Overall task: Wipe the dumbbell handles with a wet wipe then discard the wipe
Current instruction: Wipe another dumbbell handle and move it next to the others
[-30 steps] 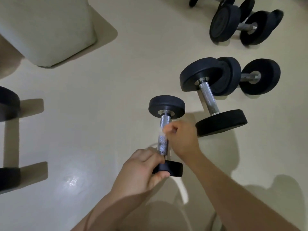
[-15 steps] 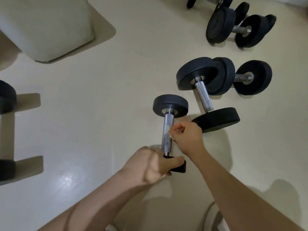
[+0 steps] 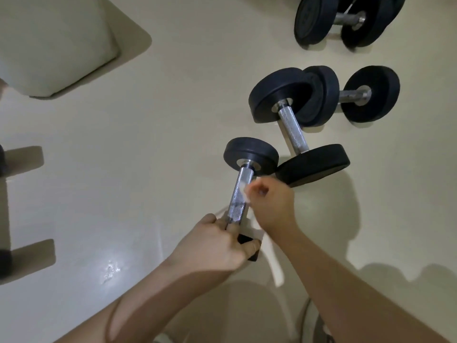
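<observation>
Head view is showing the small dumbbell (image 3: 241,179) near the middle of the frame, with its far weight sitting on the floor (image 3: 123,169). The left hand (image 3: 212,243) is closing its grip round the near end. The right hand (image 3: 269,204) is pinching the wet wipe (image 3: 243,193) against the right side of the shiny handle.

The dumbbell is looking heavy and hard. Its bumpy metal handle may be getting slippery when wet, so the black end is looking like the best place to hold. The wipe is looking soft, thin and light, so fingertips are enough.

The left hand is hiding most of the near weight. The wipe is looking blurry and the fingers are hiding most of it. A pale strip (image 3: 275,268) under the right wrist is hard to make out. The top edge is cutting off the far dumbbell (image 3: 346,19) at the upper right.
</observation>
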Motion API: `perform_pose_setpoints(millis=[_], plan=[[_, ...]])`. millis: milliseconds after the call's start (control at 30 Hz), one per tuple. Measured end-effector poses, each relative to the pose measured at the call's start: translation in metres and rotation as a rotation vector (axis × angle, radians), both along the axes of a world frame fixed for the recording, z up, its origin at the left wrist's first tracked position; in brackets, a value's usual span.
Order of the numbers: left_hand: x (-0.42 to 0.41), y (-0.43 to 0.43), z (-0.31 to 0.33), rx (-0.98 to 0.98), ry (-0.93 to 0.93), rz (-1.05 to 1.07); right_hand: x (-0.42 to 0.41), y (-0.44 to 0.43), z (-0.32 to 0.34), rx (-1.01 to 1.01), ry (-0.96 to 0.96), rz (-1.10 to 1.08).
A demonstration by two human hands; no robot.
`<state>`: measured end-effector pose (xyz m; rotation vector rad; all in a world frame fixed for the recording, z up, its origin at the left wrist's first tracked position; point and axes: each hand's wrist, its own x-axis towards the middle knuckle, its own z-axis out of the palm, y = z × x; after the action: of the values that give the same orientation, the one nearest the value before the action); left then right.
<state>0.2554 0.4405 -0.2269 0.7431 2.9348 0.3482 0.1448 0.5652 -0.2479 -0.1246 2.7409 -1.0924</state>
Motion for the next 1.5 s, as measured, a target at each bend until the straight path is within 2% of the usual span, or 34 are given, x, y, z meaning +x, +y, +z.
perform_pose_setpoints(millis=[100,233,333,433,600,734,800,867,934,1034,1100,1200,1267,1300,1334,1400,1500], plan=[[0.006,-0.007,-0.006,0.053,0.002,0.083,-0.014,-0.013,-0.006,-0.03,0.025,-0.054],[0.008,-0.007,-0.005,0.086,0.024,0.101,0.028,-0.001,0.002,-0.014,-0.12,0.2],[0.004,0.001,-0.003,0.096,-0.006,0.116,-0.007,-0.006,0.002,0.078,-0.007,0.138],[0.004,0.009,-0.002,0.053,-0.025,0.107,-0.009,-0.007,-0.001,0.036,0.078,0.045],[0.026,0.043,-0.013,0.018,-0.018,0.087,0.01,0.002,0.002,-0.001,0.041,0.232],[0.026,0.049,-0.015,0.137,0.024,0.141,0.006,0.0,-0.006,0.019,0.152,0.139],[0.026,0.044,-0.012,0.284,0.014,0.183,0.022,0.01,-0.001,0.036,0.104,0.188],[0.031,0.034,-0.012,0.453,-0.078,0.199,0.035,0.016,0.007,0.08,-0.002,0.303],[0.041,0.024,-0.016,0.546,-0.146,0.243,0.025,0.014,0.011,0.128,-0.023,0.362],[0.052,0.019,-0.016,0.596,-0.204,0.359,-0.008,0.002,0.007,0.2,0.109,0.227],[0.053,0.025,-0.006,0.721,-0.267,0.461,-0.001,0.006,0.003,0.16,0.09,0.149],[0.05,0.03,0.0,0.682,-0.223,0.446,0.048,0.022,0.013,0.129,-0.008,0.262],[0.044,0.041,0.007,0.701,-0.21,0.47,0.045,0.025,0.015,0.141,-0.033,0.328],[0.044,0.041,0.004,0.709,-0.215,0.443,0.031,0.021,0.014,0.173,-0.017,0.326],[0.042,0.039,0.0,0.609,-0.148,0.386,0.015,0.016,0.013,0.2,0.0,0.298],[0.047,0.031,-0.008,0.527,-0.135,0.355,-0.002,0.008,0.008,0.181,0.02,0.194],[0.051,0.028,-0.012,0.689,-0.2,0.382,0.034,0.021,0.008,0.153,-0.001,0.188]])
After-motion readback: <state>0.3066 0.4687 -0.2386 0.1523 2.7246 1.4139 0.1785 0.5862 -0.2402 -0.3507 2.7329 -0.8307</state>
